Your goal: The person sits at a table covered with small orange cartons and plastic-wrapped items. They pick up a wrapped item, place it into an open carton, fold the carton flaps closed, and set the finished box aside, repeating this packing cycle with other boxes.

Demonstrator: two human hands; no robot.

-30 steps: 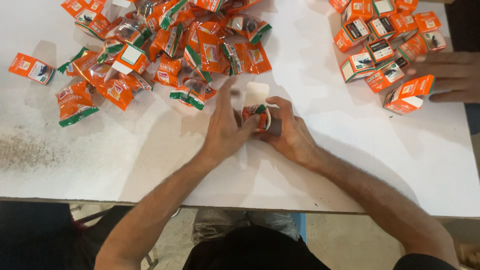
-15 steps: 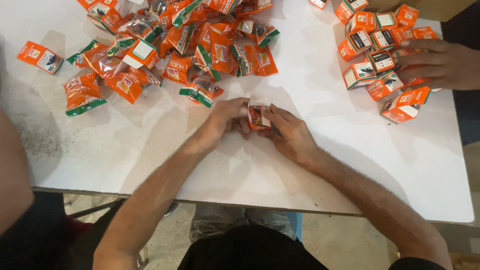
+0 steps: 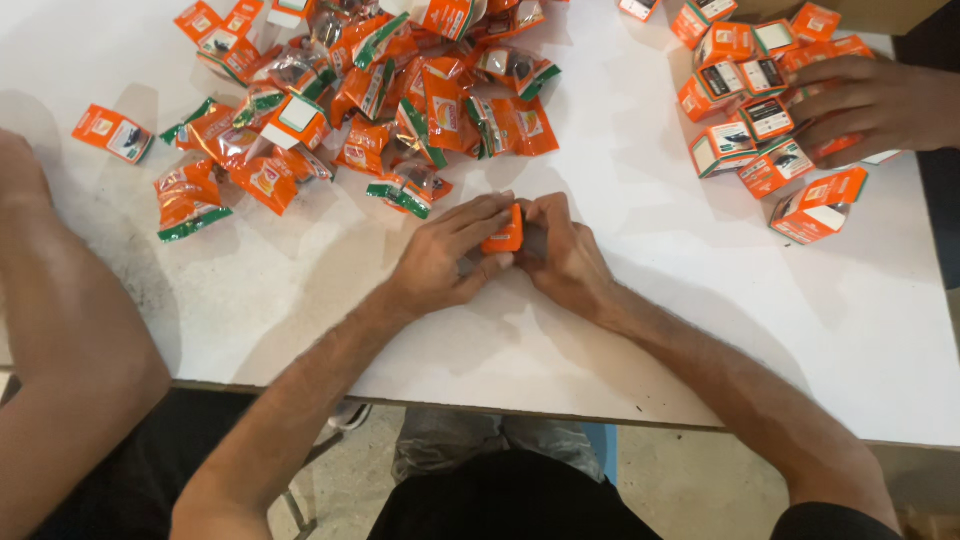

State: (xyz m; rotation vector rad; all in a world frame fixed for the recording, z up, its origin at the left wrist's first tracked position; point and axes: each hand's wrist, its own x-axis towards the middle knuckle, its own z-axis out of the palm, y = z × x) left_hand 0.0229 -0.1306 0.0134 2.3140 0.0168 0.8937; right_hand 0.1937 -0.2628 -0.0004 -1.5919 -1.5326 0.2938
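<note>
Small box [image 3: 503, 234] betw. the hands – orange. Sachet pile [image 3: 400, 90]: orange w/ green edges, some clear parts. Box stack [image 3: 760, 110] – orange w/ white + black panels. Table [image 3: 640, 330] white, grey smudges at left.

bare white table [image 3: 650, 300] around both hands, orange packet pile [image 3: 400, 90] blocking ahead, small boxes [image 3: 770, 120] far right, co-worker's arm [image 3: 60, 330] left

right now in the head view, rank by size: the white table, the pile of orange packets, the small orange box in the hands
1. white table
2. pile of orange packets
3. small orange box, held by left hand and right hand
</note>
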